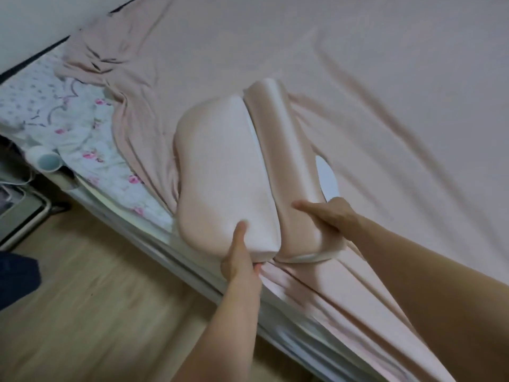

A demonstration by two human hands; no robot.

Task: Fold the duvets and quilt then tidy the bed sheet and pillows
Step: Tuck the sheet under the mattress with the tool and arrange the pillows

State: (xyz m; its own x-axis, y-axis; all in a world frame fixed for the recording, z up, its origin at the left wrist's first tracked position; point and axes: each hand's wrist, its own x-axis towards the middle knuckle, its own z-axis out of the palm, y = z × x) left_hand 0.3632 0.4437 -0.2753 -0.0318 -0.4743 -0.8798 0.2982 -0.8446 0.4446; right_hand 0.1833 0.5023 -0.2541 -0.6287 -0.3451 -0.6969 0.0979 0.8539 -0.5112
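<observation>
Nearest us, 2 bare forearms reach over the wood floor [91, 312] and the edge of the bed [289, 330]. Our left hand [238, 259] grips the near end of the left pillow [223, 175], thumb pressed on top and the fingers curled under, mostly hidden. Our right hand [329, 216] holds the right pillow [283, 166] at its near end, thumb stretched across the satin cover, the other fingers tucked behind where we cannot tell how they lie. The 2 pillows stand side by side, touching along their length, near ends at the bed's edge and far ends pointing into the bed. They rest on the pink sheet [371, 86], which is rumpled around them and bunched toward the far left corner. Left of the pillows lies a floral quilt [82, 133], crumpled against the sheet's edge. Just beside it, at the bed's left end, a white cup [45, 159] lies on its side.
</observation>
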